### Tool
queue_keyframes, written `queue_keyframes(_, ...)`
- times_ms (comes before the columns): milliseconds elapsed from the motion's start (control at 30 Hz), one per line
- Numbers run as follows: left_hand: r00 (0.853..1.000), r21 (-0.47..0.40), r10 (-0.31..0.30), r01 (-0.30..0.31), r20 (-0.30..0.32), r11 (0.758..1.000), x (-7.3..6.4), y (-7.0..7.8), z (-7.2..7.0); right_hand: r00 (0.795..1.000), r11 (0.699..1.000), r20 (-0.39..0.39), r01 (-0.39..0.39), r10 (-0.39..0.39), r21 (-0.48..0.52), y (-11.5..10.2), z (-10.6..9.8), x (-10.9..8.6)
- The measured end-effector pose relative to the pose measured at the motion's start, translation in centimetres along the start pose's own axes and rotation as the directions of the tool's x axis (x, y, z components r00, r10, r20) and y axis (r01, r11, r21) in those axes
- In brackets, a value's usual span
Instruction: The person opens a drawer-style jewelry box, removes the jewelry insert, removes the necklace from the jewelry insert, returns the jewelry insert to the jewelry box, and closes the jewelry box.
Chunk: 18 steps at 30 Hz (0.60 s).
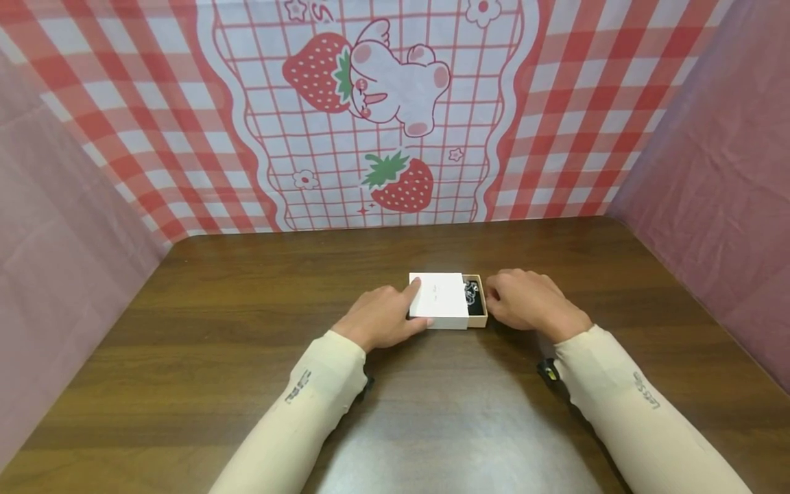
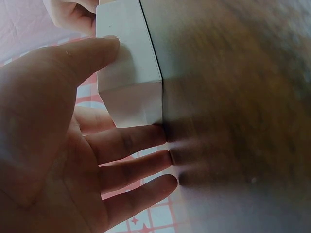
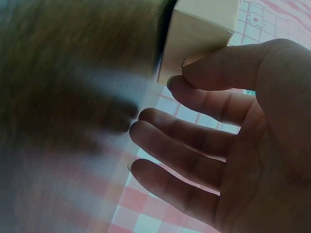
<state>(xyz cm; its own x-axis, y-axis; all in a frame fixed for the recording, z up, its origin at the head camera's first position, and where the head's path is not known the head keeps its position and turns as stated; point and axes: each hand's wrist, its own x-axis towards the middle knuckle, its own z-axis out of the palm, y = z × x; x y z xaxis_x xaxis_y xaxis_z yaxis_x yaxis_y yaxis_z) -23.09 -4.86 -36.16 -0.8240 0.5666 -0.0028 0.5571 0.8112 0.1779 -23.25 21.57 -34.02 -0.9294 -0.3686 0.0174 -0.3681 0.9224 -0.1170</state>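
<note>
A white drawer-style gift box lies on the table, its outer sleeve faintly printed on top. From its right end the tan inner drawer sticks out partway, showing a black lining with a silvery chain-like piece of jewelry. My left hand grips the sleeve's left end, thumb along its near side and a finger over the top. At the drawer's right end, my right hand pinches a small pull loop between thumb and index finger. Its other fingers are loosely bent near the tabletop.
The brown wood-grain table extends around the box. Behind it hangs a red-and-white checked cloth with strawberry prints. Pink cloth walls stand at both sides. Dark wrist-camera mounts sit under both pale sleeves.
</note>
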Motion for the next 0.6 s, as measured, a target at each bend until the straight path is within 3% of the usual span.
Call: queue_keyframes(600, 1.0, -0.005, 0.002, -0.002, -0.003, 1.0, -0.06, 0.17, -0.1, 1.0, 1.0, 0.0, -0.008, 0.008, 0.01, 0.05, 0.01, -0.15)
